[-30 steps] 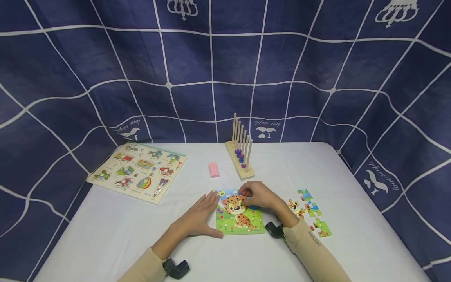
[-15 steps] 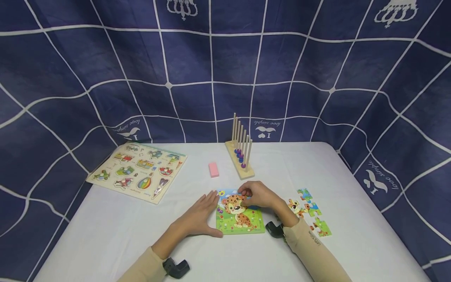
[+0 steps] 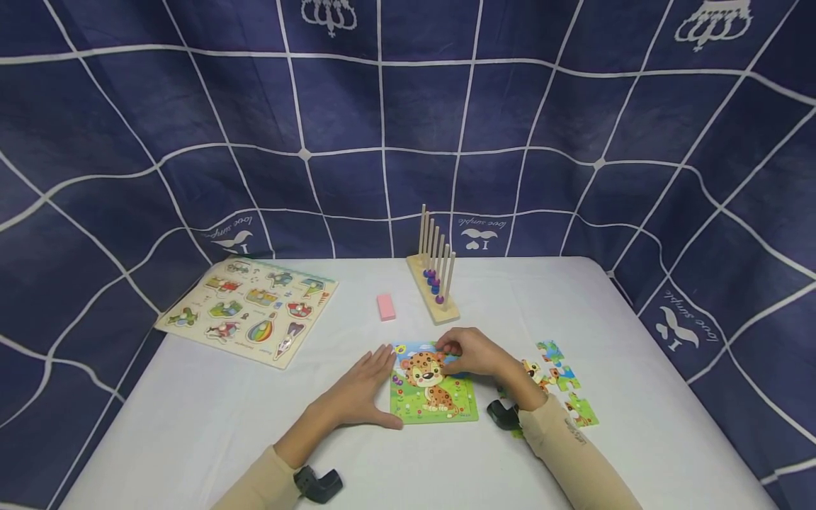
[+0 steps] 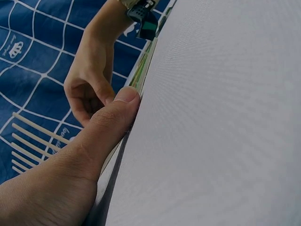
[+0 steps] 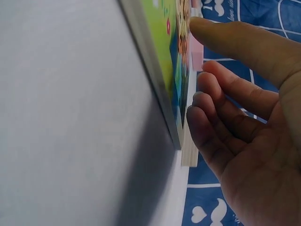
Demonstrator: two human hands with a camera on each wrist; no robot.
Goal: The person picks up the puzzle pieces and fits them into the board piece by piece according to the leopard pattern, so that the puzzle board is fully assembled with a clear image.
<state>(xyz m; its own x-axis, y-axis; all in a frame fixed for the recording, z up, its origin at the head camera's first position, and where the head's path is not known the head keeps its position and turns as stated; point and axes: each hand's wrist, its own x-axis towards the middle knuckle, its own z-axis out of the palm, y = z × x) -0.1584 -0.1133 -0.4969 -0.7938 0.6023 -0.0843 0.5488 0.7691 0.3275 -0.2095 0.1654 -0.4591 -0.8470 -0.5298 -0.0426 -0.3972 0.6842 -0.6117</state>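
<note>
A square leopard jigsaw puzzle [image 3: 433, 397] lies on the white table, a spotted leopard on green and blue filling its face. My left hand [image 3: 357, 393] rests flat along its left side, fingers at the upper left corner and thumb at the lower left. Over the puzzle's upper right part is my right hand [image 3: 472, 352], which hides that area in the head view. Seen from the right wrist, the thumb and loosely bent fingers [image 5: 211, 127] stand apart beside the board, with nothing visible between them.
Loose jigsaw pieces [image 3: 564, 377] lie to the right, partly behind my right forearm. Farther back stand a pink block [image 3: 386, 307] and a wooden peg rack [image 3: 440, 312] with purple and blue beads. A vehicle peg board [image 3: 248, 312] lies at the left; a blue curtain [image 3: 408, 106] hangs behind.
My right hand and forearm have shifted slightly to the right, drawing the thumb off the leopard's face. My left hand stays in place.
</note>
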